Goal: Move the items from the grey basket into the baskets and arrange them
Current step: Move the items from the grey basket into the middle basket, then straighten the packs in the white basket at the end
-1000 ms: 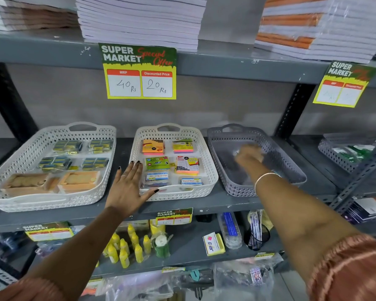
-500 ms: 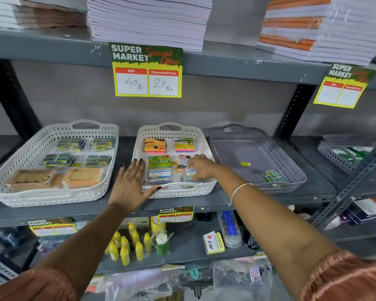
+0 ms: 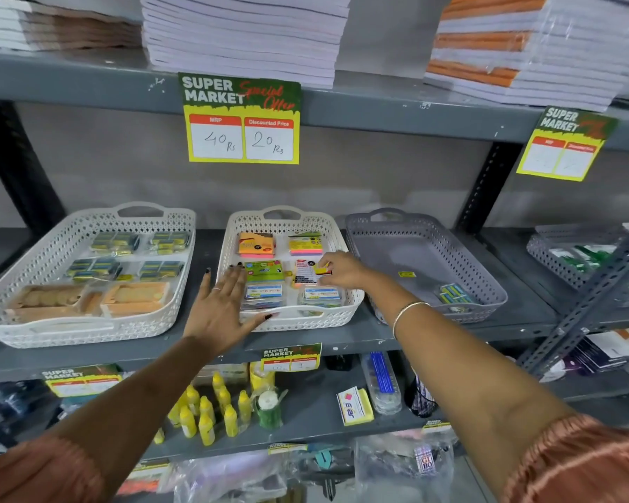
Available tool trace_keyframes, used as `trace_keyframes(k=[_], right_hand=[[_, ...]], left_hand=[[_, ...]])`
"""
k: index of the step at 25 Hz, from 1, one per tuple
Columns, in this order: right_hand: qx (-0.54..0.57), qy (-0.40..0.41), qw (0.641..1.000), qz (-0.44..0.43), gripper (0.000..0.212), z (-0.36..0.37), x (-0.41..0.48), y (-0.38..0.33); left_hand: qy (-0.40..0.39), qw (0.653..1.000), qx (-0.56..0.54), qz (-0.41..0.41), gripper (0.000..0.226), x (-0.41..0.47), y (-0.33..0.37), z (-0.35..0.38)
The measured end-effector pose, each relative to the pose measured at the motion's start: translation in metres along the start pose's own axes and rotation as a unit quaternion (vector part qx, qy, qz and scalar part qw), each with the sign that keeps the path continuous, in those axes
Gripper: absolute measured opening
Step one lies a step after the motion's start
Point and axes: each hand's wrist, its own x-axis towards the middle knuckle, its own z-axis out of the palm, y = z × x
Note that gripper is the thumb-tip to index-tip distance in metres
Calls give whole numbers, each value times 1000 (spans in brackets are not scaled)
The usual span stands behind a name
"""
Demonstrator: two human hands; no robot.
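The grey basket (image 3: 485, 279) stands on the shelf at the right and holds a small yellow piece (image 3: 406, 274) and a blue-green pack (image 3: 453, 295). To its left, the middle white basket (image 3: 249, 220) holds several sticky-note packs in rows. My right hand (image 3: 344, 271) is inside it, fingertips pinched on a red, yellow and white sticky-note pack (image 3: 307, 274) in the middle row. My left hand (image 3: 220, 310) lies flat with fingers spread on that basket's left rim, holding nothing.
A larger white basket (image 3: 88, 220) at the left holds green-yellow packs and tan boxes. A price sign (image 3: 241, 119) hangs from the shelf above, under paper stacks. Yellow bottles (image 3: 206, 412) stand on the lower shelf. Another grey basket (image 3: 560, 248) sits far right behind a slanted metal strut.
My right hand left the grey basket, crossed into the middle white basket and now pinches a pack in its middle row. The left hand stayed on the rim.
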Motion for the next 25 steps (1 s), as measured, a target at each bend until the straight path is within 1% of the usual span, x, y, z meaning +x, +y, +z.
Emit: trace_keyframes(k=[2,3,5,6,8,9,11,13,16,18,20,21,23,24,25], right_hand=[[30,87,996,23,40,-13,0,17],[21,130,991,38,37,-21,-3,28],[-31,184,978,98,36,-37,-11,55],[-65,190,969,145,40,-43,-16,71],[-104,166,945,262,50,-52,-29,108],[-115,138,934,310,52,-54,-35,125],[-163,70,913,367,52,-54,-46,149],[-191,13,897,398,49,-54,-51,162],[-181,-53,895,404,45,-54,-50,166],[-180,-56,895,405,47,-51,-45,168],[-173,-39,901,396,49,-50,-46,164],[-171,-32,903,393,45,-50,-48,162],[-165,-4,914,371,27,-52,-49,156],[-158,14,919,362,24,-53,-48,151],[-145,35,923,354,26,-57,-46,142]], left_hand=[[18,999,-13,48,100,3,28,-8],[28,997,-25,67,99,6,47,-10],[40,994,-31,92,99,13,86,-5],[42,994,-30,97,100,15,100,0],[41,994,-23,96,99,21,117,10],[39,995,-21,89,98,23,119,12],[32,997,-2,76,98,23,121,14],[24,997,12,66,98,22,122,14],[16,998,17,66,107,22,125,12],[7,998,12,67,109,21,125,12],[9,998,13,63,106,20,124,12],[5,998,20,63,105,21,124,13],[4,997,26,68,100,21,124,12],[3,997,25,74,95,21,123,11],[0,996,24,82,91,22,121,9]])
